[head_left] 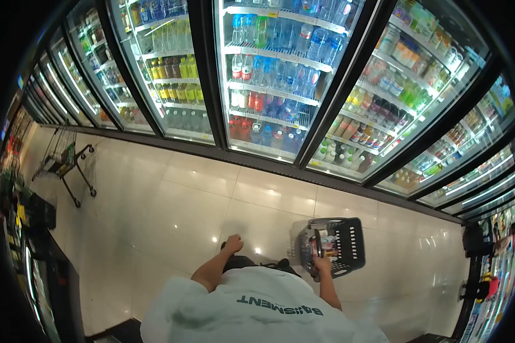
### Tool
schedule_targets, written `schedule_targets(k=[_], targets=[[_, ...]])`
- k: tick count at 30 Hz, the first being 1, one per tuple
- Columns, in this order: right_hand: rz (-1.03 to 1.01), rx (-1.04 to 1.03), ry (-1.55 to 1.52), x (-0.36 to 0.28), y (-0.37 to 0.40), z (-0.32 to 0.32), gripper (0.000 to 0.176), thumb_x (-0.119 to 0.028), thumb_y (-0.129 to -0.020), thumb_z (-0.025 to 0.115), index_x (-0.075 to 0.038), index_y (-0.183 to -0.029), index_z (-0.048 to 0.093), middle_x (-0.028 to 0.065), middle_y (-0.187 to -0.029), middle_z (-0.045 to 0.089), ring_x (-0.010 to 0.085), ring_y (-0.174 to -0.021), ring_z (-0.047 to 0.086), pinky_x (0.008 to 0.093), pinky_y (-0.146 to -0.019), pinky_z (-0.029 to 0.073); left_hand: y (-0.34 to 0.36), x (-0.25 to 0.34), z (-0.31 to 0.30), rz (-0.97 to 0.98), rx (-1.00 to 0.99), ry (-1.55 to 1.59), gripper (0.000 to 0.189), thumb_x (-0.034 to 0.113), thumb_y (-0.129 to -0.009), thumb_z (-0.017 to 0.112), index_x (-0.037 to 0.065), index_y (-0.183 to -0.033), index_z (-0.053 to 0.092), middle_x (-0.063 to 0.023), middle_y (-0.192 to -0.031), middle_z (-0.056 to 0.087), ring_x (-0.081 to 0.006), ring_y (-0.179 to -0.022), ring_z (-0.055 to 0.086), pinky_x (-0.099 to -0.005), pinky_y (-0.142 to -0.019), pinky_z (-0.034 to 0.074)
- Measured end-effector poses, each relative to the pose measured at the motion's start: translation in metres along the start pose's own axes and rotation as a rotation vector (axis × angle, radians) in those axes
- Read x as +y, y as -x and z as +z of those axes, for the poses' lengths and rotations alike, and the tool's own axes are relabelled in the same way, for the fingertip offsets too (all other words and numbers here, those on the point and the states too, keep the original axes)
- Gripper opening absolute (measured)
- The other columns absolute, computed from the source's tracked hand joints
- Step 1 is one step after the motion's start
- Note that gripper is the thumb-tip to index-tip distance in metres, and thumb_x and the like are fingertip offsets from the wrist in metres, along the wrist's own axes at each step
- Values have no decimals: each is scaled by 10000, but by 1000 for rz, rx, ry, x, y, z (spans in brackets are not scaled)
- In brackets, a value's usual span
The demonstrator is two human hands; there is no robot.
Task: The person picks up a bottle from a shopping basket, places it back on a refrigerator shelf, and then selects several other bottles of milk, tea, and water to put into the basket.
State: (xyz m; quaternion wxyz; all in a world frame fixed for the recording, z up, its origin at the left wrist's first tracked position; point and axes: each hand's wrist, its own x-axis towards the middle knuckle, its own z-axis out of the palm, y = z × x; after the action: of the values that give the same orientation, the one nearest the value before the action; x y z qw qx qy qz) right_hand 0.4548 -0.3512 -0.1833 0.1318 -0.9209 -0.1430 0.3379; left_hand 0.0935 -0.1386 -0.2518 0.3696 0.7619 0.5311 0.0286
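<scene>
My right hand [322,264] is closed around the handle of a dark grey shopping basket [357,243], which hangs at my right side. Several small packaged goods [326,243] lie in it, too small to identify. On the other side, my left hand [233,244] hangs in front of my body with its fingers curled in, and nothing shows in it. It touches nothing; pale floor tiles lie below it.
A row of glass-door drink coolers [269,74] stands ahead, its shelves full of bottles. A shopping trolley [63,163] is parked at the left on the shiny tiled floor [171,211]. Dark-framed shelving [46,274] runs along the left, and stocked shelves [500,274] along the right.
</scene>
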Motion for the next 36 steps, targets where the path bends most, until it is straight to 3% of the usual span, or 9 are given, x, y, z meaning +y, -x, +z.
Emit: schedule_targets(k=[5,7,12,16,20,24,28,31,36], targets=[[156,297,49,-64,50,-1,415,-341,-698,628,20,-901,656,238,-974,631,379,-931,614,425,-807,489,27,-166,-37,-322,-176,-24,150,116,-681,566,-5,-719,647,-206,-775,643,-364,-702,624,-452,-694,500],[182,379,63,-49,28,9,363,-293,-706,597,33,-856,655,233,-925,642,380,-911,621,426,-787,494,56,-200,-70,76,-424,-778,146,178,-700,628,53,-752,683,-119,-709,649,-237,-633,637,-345,-591,515],[184,52,-145,-28,0,28,279,-153,-678,610,63,-855,617,158,-712,627,271,-616,634,363,-616,505,90,-272,-71,-1047,36,549,90,67,-759,585,-15,-729,611,-146,-644,603,-277,-463,589,-370,-423,489],[132,94,-143,-84,36,41,452,-216,-730,642,94,-1042,540,141,-756,627,242,-775,630,342,-672,495,85,-253,-95,-1031,-8,478,87,26,-776,546,-31,-716,571,-165,-638,586,-301,-489,602,-385,-397,487],[227,2,-119,-103,-4,63,753,-491,-768,625,109,-1189,451,190,-909,640,266,-830,632,353,-712,493,55,-226,-121,-862,-37,646,114,79,-781,567,-28,-771,603,-152,-672,607,-286,-538,630,-359,-439,522],[115,509,-232,-41,-86,95,350,-231,-745,633,113,-812,629,158,-591,602,236,-458,552,328,-479,454,3,-176,-161,-702,-30,559,164,102,-752,579,-47,-794,634,-160,-718,640,-225,-577,649,-324,-518,534],[178,312,-345,-18,-138,105,238,-142,-740,606,75,-642,604,120,-536,572,209,-408,523,338,-407,418,-87,-126,-223,-467,105,342,183,130,-778,540,-17,-814,642,-109,-655,624,-179,-590,635,-295,-488,506],[254,476,-231,-56,-101,92,240,-169,-758,625,70,-732,611,123,-574,588,205,-426,544,351,-397,418,-181,-85,-284,-115,421,112,287,266,-789,546,-6,-759,631,-235,-742,614,-383,-740,613,-448,-680,486],[284,285,-311,-102,-45,50,472,-233,-747,676,35,-1116,557,125,-641,608,205,-465,575,332,-418,423,-285,80,-453,285,784,183,322,208,-781,632,2,-1004,527,-173,-830,619,-351,-770,609,-419,-678,479]])
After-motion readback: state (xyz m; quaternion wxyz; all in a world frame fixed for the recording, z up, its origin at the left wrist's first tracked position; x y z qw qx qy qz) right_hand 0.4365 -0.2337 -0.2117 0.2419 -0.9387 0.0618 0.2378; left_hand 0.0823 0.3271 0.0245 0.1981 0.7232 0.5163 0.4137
